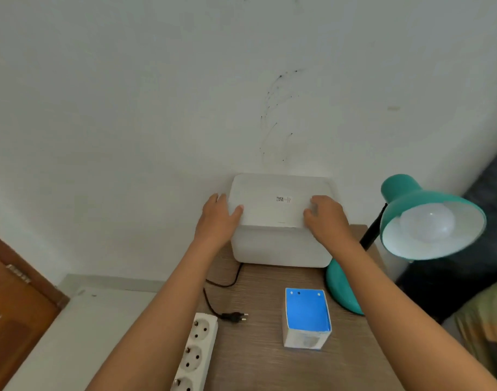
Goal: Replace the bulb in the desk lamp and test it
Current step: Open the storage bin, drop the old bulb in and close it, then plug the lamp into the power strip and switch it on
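Low at the left edge, a wooden door (13,311) shows beside the white wall. Right of it, a white power strip (195,354) lies on the wooden table (250,368), an unplugged black plug (235,317) just beside it. At centre frame, the left hand (217,221) and right hand (327,218) grip opposite ends of a white box's lid (272,201), fingers curled over its edges. Below sits a blue-topped bulb carton (306,317). At right, the teal desk lamp (427,218) holds a white bulb (427,224) in its shade.
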`<act>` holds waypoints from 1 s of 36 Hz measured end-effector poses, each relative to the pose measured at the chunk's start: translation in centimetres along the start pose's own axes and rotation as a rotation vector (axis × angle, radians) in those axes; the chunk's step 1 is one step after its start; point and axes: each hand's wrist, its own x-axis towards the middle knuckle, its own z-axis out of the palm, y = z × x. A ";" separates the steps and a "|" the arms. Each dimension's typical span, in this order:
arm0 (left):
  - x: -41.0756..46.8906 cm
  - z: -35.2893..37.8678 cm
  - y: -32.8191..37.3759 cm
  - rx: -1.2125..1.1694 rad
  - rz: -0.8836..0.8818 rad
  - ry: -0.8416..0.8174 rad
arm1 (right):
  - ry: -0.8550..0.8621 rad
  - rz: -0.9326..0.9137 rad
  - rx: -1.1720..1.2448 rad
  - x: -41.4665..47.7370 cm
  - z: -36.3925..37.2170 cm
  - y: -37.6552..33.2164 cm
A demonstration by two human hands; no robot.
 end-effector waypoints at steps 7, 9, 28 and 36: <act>-9.5 -1.6 -3.9 0.044 -0.020 -0.023 | -0.024 -0.239 0.047 -6.2 4.3 -3.1; -12.4 -1.3 -5.5 0.063 -0.061 -0.028 | 0.004 -0.323 0.054 -8.4 6.0 -3.4; -22.8 3.8 -11.3 -0.105 -0.226 -0.125 | -0.447 -0.300 -0.324 -13.4 15.4 -1.6; -22.8 4.0 -11.5 -0.101 -0.214 -0.092 | -0.337 -0.168 0.227 -13.0 13.6 -3.9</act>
